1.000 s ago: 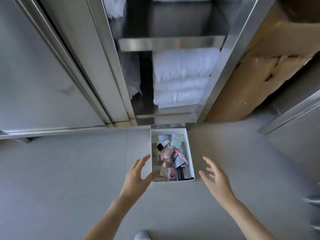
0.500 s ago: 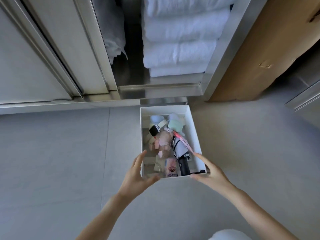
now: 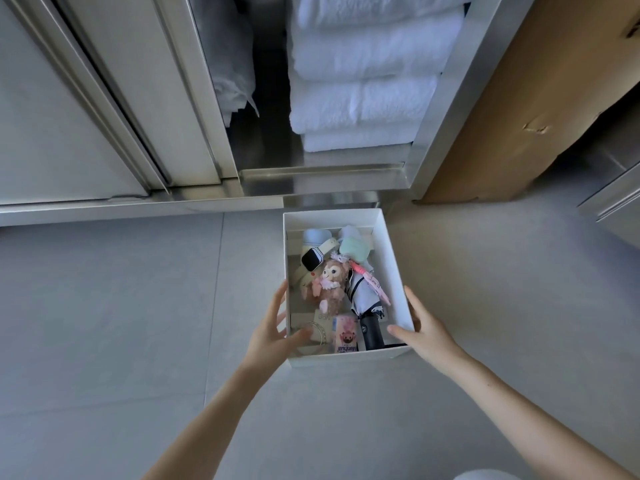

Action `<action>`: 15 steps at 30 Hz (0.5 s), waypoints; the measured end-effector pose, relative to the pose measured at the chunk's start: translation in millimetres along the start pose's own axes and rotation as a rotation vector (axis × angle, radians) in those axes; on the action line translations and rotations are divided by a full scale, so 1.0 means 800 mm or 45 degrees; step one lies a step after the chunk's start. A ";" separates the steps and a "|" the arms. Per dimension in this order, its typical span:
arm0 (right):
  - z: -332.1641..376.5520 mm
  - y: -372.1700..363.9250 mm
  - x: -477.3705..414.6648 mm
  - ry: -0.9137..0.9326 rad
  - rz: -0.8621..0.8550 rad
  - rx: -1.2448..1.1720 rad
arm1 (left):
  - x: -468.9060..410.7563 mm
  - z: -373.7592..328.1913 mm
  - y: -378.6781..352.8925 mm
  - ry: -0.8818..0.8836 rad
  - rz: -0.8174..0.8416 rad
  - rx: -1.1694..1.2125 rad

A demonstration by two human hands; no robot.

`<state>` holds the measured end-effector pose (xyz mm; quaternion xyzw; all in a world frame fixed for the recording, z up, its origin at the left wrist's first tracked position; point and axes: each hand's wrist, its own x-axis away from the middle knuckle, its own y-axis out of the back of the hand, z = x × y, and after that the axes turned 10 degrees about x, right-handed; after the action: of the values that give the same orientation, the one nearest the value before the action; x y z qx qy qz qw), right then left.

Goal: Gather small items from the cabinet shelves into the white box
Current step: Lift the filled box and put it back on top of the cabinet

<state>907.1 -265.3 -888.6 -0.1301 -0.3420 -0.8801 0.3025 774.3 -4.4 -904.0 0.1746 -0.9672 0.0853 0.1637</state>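
Observation:
The white box (image 3: 393, 271) stands on the grey floor just in front of the steel cabinet (image 3: 322, 180). Inside lie a brown plush monkey (image 3: 330, 284), a smartwatch (image 3: 311, 259), a folded white and black umbrella (image 3: 365, 306), a pink card packet (image 3: 346, 336), a mint case (image 3: 353, 251) and other small items. My left hand (image 3: 272, 329) clasps the box's left wall, thumb inside over the rim. My right hand (image 3: 424, 329) grips the right wall near the front corner.
Folded white towels (image 3: 367, 81) are stacked on the cabinet's bottom shelf behind the box. A sliding steel door (image 3: 104, 98) covers the cabinet's left half. A brown cardboard box (image 3: 540, 98) stands to the right, and another steel unit (image 3: 616, 199) is at the far right.
Both hands came down from above the floor and closed onto the box's two side walls. The view has moved closer to the box.

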 end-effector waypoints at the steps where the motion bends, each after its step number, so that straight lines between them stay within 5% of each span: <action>1: 0.004 0.002 -0.003 0.008 0.008 0.013 | -0.005 -0.003 -0.001 -0.002 0.007 -0.036; 15: 0.026 0.011 -0.022 0.115 0.112 0.152 | -0.024 -0.016 0.002 0.066 0.024 -0.102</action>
<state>927.2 -248.6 -876.3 -0.0868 -0.3739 -0.8490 0.3633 794.2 5.6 -899.2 0.1563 -0.9669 0.0527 0.1949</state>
